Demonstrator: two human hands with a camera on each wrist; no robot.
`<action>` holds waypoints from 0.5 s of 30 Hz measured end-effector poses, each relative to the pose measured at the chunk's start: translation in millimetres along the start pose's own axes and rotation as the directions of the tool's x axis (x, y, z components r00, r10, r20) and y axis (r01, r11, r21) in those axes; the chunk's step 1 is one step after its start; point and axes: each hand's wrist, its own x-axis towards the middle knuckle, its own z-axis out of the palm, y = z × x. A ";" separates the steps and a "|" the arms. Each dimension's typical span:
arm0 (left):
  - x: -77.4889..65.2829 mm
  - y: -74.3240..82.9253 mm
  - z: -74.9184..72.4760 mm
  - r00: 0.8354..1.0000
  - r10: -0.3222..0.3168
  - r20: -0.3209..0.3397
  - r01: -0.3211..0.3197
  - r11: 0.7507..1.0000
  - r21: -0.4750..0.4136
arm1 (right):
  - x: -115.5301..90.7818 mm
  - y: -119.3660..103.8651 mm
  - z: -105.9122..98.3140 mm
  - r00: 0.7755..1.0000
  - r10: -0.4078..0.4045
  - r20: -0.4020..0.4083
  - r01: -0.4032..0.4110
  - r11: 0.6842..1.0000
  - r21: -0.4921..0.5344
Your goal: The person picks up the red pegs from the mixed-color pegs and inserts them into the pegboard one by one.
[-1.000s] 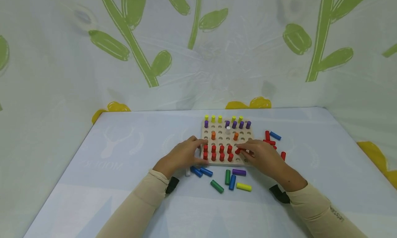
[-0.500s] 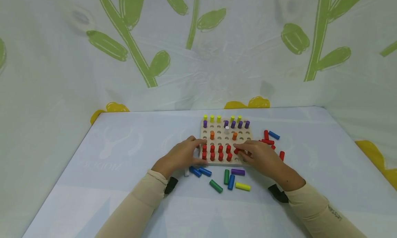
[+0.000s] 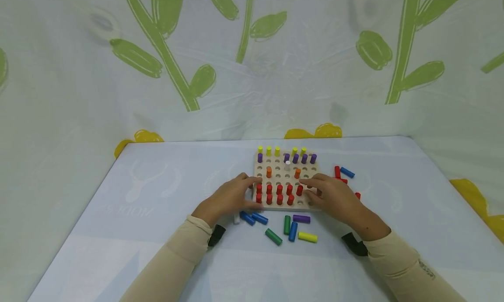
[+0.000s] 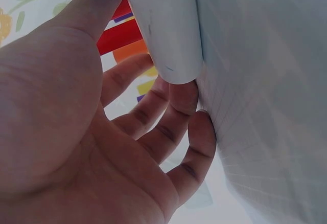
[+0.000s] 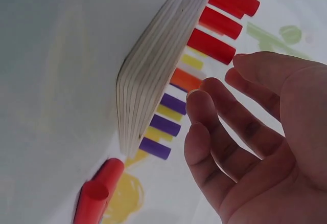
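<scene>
A wooden pegboard lies on the table with upright pegs in several colours. My left hand holds the board's left side, index finger over the left edge and thumb at the front corner. My right hand hovers at the board's right side, its thumb and fingers apart and holding nothing. Just left of those fingertips stands a red peg, the last of the rear red row. The right wrist view shows the thumb close to a red peg. A white peg partly covers the left fingers in the left wrist view.
Loose blue pegs, green pegs, a purple peg and a yellow peg lie before the board. To its right are red pegs and a blue peg. A fabric wall rises behind.
The right hand has let go of the red peg, which now stands upright at the end of its row. Its fingers have spread and moved slightly right. The left hand stays put.
</scene>
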 end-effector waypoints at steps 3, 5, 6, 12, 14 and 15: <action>0.1 0.2 -0.1 1.000 -0.006 0.001 0.006 1.000 -0.001 | 0.9 4.3 -1.5 1.000 -0.006 -0.018 0.006 1.000 -0.004; 0.2 0.4 -0.1 1.000 -0.009 0.000 0.009 1.000 0.000 | 1.7 7.4 -2.8 1.000 0.001 -0.021 -0.001 1.000 -0.008; 0.2 0.4 -0.1 1.000 -0.011 0.000 0.011 1.000 -0.001 | 2.2 8.8 -3.6 1.000 0.005 -0.022 -0.005 1.000 -0.010; -0.6 1.6 0.2 1.000 -0.012 -0.002 0.012 1.000 -0.004 | 4.2 19.9 -8.4 0.999 0.022 -0.037 -0.023 1.000 -0.020; -0.9 2.1 0.3 1.000 -0.012 -0.004 0.012 1.000 -0.005 | 4.2 24.1 -10.1 0.999 0.021 -0.048 -0.022 1.000 -0.017; -1.2 2.4 0.3 1.000 -0.014 -0.003 0.014 1.000 -0.007 | 4.1 26.3 -10.8 0.999 0.022 -0.049 -0.023 1.000 -0.013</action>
